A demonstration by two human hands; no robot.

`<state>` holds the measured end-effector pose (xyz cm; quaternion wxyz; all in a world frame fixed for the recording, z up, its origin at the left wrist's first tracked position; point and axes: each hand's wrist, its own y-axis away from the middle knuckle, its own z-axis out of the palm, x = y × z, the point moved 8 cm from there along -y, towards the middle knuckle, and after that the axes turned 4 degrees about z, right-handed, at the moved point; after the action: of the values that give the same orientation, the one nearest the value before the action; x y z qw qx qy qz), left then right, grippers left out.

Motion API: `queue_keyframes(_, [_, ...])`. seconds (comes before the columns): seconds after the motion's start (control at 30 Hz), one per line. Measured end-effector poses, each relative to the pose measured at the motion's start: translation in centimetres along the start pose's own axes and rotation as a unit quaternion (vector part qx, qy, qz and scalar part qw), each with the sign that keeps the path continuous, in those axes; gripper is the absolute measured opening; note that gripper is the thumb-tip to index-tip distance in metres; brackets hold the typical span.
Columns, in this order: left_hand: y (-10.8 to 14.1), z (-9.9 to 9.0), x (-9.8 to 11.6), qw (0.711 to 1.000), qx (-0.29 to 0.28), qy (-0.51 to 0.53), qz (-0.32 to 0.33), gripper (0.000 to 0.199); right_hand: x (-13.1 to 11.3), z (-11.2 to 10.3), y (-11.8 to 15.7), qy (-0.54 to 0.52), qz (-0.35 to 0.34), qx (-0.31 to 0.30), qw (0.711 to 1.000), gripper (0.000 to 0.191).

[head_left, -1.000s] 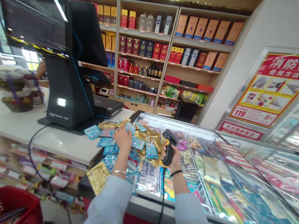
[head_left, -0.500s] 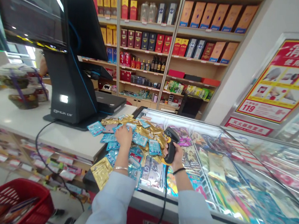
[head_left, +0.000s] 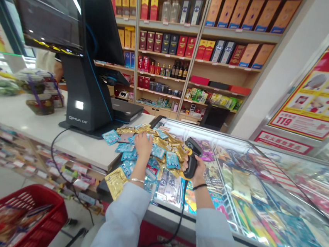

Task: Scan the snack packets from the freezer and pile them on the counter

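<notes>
A pile of small gold packets (head_left: 167, 141) and blue packets (head_left: 172, 160) lies on the glass freezer top beside the white counter. My left hand (head_left: 143, 144) rests on the left part of the pile, fingers bent down among the packets; whatever they hold is too small to make out. In my right hand (head_left: 196, 169) is a black and yellow barcode scanner (head_left: 190, 163), held upright at the pile's right edge, its cable hanging down. A larger gold packet (head_left: 115, 183) lies at the near left edge. Part of a phone (head_left: 125, 137) shows beside my left hand.
The black register (head_left: 83, 92) stands on the white counter (head_left: 92, 147), with packed bowls (head_left: 40, 103) behind on the left. A red basket (head_left: 53, 214) of packages is at lower left. Shelves (head_left: 201, 30) of boxes stand behind; part of a person (head_left: 57, 68) shows beyond the register.
The view has swung slightly left, so everything sits further right. My left hand has shifted a little up over the packets. My right hand still holds the scanner.
</notes>
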<state>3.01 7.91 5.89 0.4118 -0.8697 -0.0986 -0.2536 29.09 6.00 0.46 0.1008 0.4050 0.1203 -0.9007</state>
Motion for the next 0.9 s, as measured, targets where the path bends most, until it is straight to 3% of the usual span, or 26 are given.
queue_keyframes(0.2, [-0.2,-0.8,5.4,0.992,0.022,0.078,0.095,0.029,-4.4,-0.3,2.3,0.03,-0.043,-0.003,0.999,0.025])
queue_keyframes(0.47, [1.7,-0.7,15.5,0.975,0.004,0.152,0.163,0.025,-15.0,-3.0,9.0,0.111,-0.12,0.044,0.986,0.027])
queue_keyframes(0.73, [6.3,1.4,26.1,0.939,-0.03,0.244,0.241,0.023,-26.0,-9.1,17.6,0.159,-0.197,0.128,0.959,0.026])
queue_keyframes(0.9, [11.5,3.6,33.0,0.901,-0.069,0.303,0.303,0.021,-29.5,-13.9,22.5,0.161,-0.235,0.175,0.942,0.028])
